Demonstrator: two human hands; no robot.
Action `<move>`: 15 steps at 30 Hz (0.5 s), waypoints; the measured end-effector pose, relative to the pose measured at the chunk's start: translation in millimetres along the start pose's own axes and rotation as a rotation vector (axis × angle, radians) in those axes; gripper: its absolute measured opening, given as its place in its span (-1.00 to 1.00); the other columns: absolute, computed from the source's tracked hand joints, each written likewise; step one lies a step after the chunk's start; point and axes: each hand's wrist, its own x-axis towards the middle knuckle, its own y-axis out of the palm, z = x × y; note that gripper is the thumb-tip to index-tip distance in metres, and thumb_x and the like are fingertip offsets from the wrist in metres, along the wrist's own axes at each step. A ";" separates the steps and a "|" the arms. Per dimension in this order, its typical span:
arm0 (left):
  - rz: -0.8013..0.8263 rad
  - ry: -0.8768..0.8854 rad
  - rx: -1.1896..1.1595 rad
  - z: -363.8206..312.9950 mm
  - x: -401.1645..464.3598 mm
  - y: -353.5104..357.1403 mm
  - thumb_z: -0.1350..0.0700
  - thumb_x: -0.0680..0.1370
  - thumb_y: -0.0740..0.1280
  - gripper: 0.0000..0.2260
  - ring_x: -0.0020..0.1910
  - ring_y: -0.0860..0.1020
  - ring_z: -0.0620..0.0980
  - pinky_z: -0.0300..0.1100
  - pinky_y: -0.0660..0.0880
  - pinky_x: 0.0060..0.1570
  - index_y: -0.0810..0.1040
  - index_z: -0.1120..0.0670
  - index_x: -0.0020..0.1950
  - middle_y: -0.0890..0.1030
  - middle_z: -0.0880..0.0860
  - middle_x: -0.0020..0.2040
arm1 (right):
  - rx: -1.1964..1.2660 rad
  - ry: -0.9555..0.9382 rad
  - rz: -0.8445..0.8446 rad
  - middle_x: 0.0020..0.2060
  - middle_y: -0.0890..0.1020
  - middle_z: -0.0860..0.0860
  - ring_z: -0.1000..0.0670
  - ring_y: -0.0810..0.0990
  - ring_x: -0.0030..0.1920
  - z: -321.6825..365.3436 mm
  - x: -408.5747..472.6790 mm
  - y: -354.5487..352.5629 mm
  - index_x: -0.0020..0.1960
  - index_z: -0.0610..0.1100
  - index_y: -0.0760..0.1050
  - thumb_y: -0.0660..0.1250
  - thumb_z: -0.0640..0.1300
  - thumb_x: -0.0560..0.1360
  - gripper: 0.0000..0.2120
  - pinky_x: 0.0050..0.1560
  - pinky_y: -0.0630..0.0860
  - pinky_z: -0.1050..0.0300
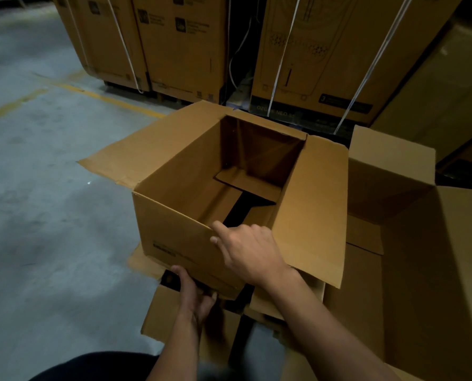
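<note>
An open brown cardboard box [174, 215] stands tilted in front of me, its top flaps spread outward and its bottom flaps partly apart, with a dark gap showing inside. My right hand [248, 251] grips the near top rim at the box's corner, thumb outside, fingers curled over the edge. My left hand [193, 292] holds the box from below at its near bottom edge, fingers under the cardboard.
Flattened and open cardboard boxes [408, 257] lie under and to the right of the box. Tall strapped cartons [179, 45] stand along the back. Grey concrete floor [36, 202] with yellow lines stretches to the left.
</note>
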 end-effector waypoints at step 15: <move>-0.009 0.053 -0.176 -18.2 1.6 -5.9 -0.48 0.61 0.13 -0.27 0.28 0.60 0.23 0.16 0.53 0.28 0.48 0.06 0.52 0.72 0.20 0.21 | 0.080 -0.032 0.084 -0.31 0.53 0.06 0.04 0.47 -0.40 9.4 -11.7 5.3 0.31 0.06 0.30 0.06 0.12 0.76 -0.79 -0.40 0.31 0.13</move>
